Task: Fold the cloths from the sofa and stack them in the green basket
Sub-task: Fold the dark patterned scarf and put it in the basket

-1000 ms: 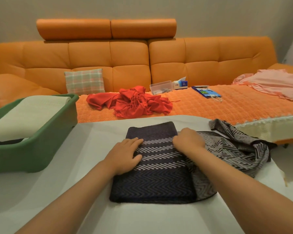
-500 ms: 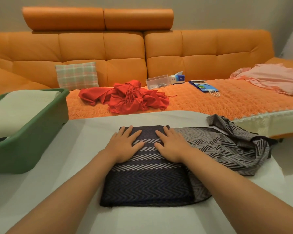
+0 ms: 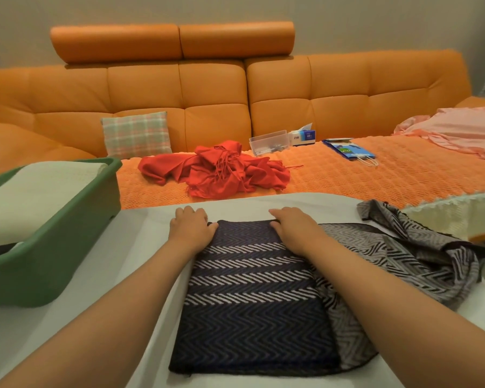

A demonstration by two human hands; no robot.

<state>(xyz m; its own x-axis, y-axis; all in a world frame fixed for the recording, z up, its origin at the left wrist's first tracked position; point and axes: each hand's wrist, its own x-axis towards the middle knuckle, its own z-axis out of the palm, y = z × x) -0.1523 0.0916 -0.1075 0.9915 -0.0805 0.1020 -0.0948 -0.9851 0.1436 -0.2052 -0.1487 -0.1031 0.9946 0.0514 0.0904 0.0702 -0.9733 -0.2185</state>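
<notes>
folded dark zigzag cloth (image 3: 252, 317) flat on table (image 3: 140, 247), crumpled red cloth (image 3: 216, 172) on sofa (image 3: 213, 107), green basket (image 3: 51, 247) at left

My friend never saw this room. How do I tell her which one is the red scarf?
Look at the big orange sofa and its knitted orange seat cover. On it, just right of the plaid cushion, lies a crumpled heap: the red scarf. It is the only bright red cloth, with thin fringe strings, unlike the pale pink cloth far right.

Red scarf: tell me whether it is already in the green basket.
No, the red scarf lies crumpled on the sofa seat, outside the green basket, which holds a pale folded cloth.
</notes>
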